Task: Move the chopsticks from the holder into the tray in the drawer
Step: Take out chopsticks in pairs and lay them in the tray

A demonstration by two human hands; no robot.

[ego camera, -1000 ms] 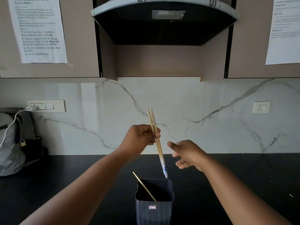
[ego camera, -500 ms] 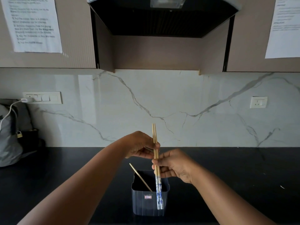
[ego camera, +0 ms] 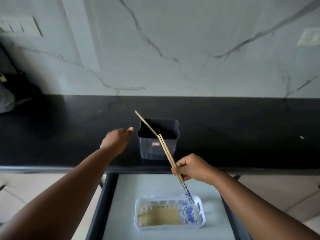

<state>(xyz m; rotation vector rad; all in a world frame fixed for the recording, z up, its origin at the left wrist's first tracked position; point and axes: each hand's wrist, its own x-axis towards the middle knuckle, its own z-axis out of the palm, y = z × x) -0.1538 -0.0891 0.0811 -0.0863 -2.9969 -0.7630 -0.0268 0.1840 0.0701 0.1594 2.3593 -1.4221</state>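
**A:** Over the open drawer (ego camera: 110,196) now: the pair of chopsticks (ego camera: 168,155) went from left hand to right hand (ego camera: 192,168), fingers pinched shut on it, blue tips touching the tray (ego camera: 201,215). Nearly dropped in.

**B:** Left hand (ego camera: 116,142)'s loose, empty, heading for the last stick (ego camera: 145,122) in the holder (ego camera: 158,142). Its label's unreadable.

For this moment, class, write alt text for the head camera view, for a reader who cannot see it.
The right hand lowers a pair of chopsticks, blue-patterned tips down, into a clear tray in an open drawer. The left hand reaches, empty, toward a dark holder on the black counter, where one chopstick remains.
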